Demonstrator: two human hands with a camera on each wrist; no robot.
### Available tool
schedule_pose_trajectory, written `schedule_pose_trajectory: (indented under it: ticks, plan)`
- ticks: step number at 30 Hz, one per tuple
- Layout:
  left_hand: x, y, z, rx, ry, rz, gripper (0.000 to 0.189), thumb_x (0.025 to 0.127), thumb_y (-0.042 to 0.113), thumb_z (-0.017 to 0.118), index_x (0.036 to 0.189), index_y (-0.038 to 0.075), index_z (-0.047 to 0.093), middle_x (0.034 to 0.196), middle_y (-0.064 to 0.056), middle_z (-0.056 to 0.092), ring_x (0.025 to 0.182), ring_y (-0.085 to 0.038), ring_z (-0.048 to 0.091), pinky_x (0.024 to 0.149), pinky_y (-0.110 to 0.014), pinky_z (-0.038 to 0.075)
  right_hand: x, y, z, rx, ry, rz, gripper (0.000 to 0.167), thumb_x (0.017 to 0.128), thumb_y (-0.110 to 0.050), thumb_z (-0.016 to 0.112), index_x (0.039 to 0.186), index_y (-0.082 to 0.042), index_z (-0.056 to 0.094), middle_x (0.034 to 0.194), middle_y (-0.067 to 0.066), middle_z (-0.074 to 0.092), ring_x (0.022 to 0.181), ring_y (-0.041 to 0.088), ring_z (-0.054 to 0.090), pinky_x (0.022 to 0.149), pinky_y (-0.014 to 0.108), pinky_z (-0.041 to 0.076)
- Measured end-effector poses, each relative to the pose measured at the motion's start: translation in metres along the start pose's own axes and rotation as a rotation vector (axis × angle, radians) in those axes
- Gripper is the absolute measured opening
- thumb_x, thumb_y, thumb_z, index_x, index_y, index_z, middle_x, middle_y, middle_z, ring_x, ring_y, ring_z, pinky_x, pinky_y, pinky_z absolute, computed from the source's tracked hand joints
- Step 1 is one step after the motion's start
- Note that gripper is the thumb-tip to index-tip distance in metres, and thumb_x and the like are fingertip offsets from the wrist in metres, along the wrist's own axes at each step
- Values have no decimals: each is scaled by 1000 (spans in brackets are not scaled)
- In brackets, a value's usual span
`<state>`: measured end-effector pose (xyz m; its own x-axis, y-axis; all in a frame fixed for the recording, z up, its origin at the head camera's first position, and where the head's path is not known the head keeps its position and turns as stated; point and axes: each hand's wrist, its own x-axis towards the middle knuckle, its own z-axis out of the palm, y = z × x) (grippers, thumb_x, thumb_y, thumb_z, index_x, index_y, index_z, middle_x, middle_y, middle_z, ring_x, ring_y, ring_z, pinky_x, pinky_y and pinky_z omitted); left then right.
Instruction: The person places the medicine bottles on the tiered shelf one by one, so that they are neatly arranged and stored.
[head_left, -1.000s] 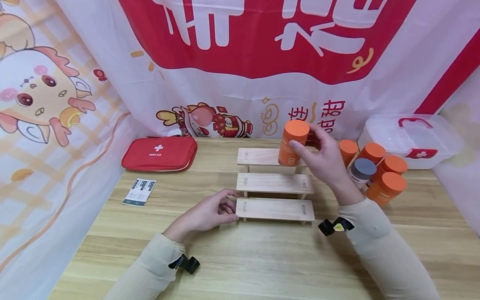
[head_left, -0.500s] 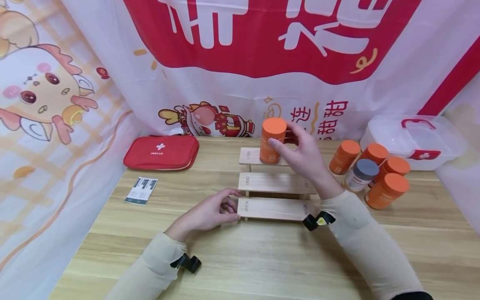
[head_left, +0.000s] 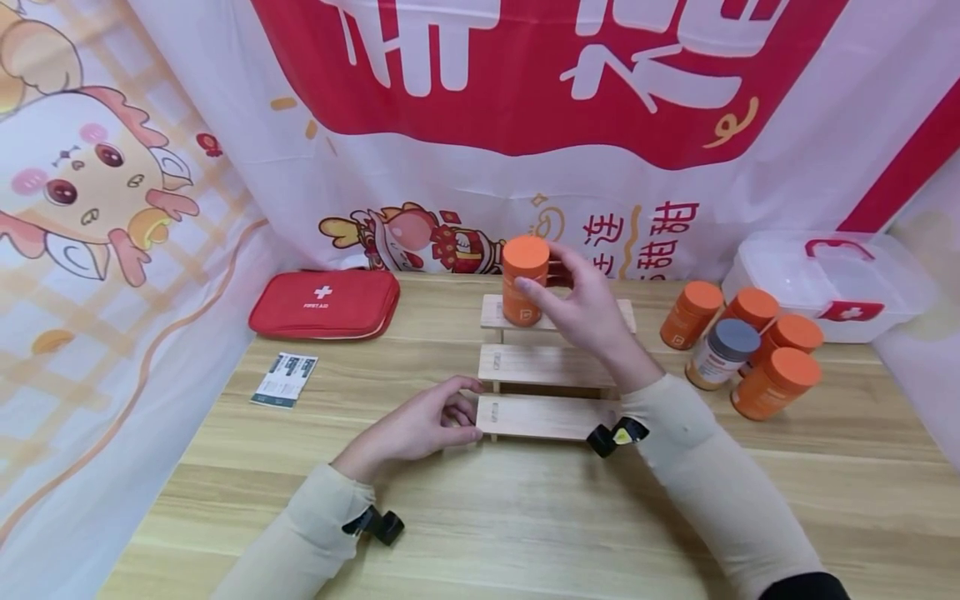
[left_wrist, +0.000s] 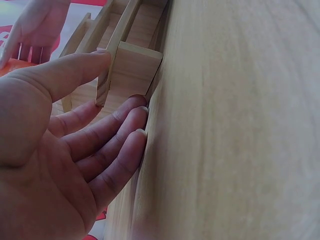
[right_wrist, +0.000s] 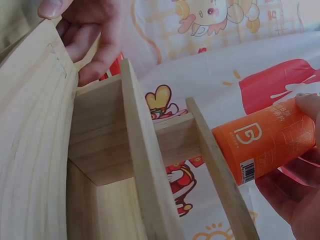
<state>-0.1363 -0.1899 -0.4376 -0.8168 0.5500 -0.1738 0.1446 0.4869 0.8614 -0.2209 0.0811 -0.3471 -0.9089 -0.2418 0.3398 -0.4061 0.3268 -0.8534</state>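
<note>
My right hand [head_left: 588,308] grips an orange bottle [head_left: 523,287] with an orange lid, upright at the left part of the top step of a three-tier wooden display stand [head_left: 547,417]. In the right wrist view the bottom of the bottle [right_wrist: 270,140] is right at the top board. At the left end of the lowest step is my left hand [head_left: 427,421]. The left wrist view shows its thumb on one face of the stand's board [left_wrist: 117,45] and the index fingertip at the other, pinching the edge, with the other fingers loosely bent beside it.
Several orange bottles [head_left: 776,383] and one grey-lidded bottle [head_left: 720,354] stand to the right. Behind them is a clear first-aid box [head_left: 832,287]. A red first-aid pouch [head_left: 324,307] and a printed card [head_left: 283,380] lie on the left. A printed cloth [head_left: 450,175] hangs behind the table.
My right hand has carried the orange bottle leftward along the top step, from its right part to its left part, and slightly down. The left hand keeps its place on the stand.
</note>
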Motion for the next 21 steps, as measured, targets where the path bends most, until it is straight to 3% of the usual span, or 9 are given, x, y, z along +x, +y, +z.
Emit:
schedule_pose_trajectory:
  ticks: [12,21]
  plan:
    - [1,0,-1,7,1,-2,54,98,13,80,145,9,53,112,-7,75,100,-15,71,87,-26,61,2,-1,3,-17,-34,70,69,103,-35,75,160,-9,46,148,15,62,133,32,63,115,49,54]
    - [1,-1,-1,10,-1,-5,56,98,13,80,146,9,53,114,-7,75,101,-15,71,88,-26,61,2,-1,2,-16,-44,79,69,104,-36,73,161,-9,45,149,15,62,133,32,63,115,51,53]
